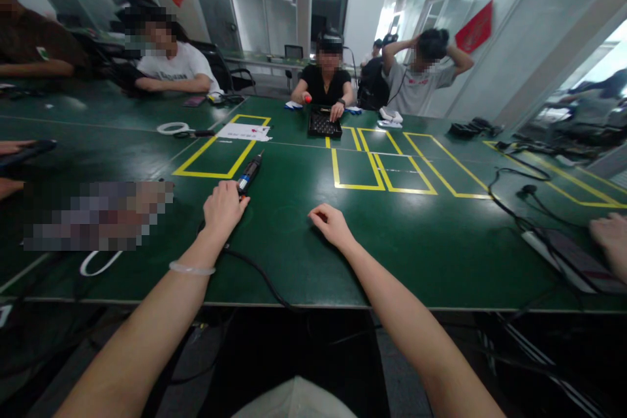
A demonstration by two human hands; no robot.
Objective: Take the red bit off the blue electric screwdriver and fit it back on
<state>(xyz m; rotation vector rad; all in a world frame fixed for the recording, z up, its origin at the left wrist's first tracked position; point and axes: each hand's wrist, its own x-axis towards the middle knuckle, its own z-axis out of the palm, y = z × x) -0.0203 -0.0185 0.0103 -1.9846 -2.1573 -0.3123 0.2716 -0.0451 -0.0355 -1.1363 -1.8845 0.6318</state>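
My left hand [225, 208] lies on the green table with its fingers closed around the rear of a pen-shaped electric screwdriver [249, 173]. The tool's narrow tip points forward and slightly right, toward a yellow-taped rectangle. A black cable [255, 268] runs from under this wrist to the table's near edge. To the right, my right hand [333, 225] rests on the bare tabletop, fingers curled into a loose fist, with nothing visible in it. A wide gap separates the two hands.
Yellow tape outlines [360, 187] mark the table [294, 287]. A white paper [243, 131] lies beyond the screwdriver. Across the table, a person handles a black tray [324, 124]. Black cables [509, 206] and a flat device [573, 261] lie at right, near another person's hand [610, 238].
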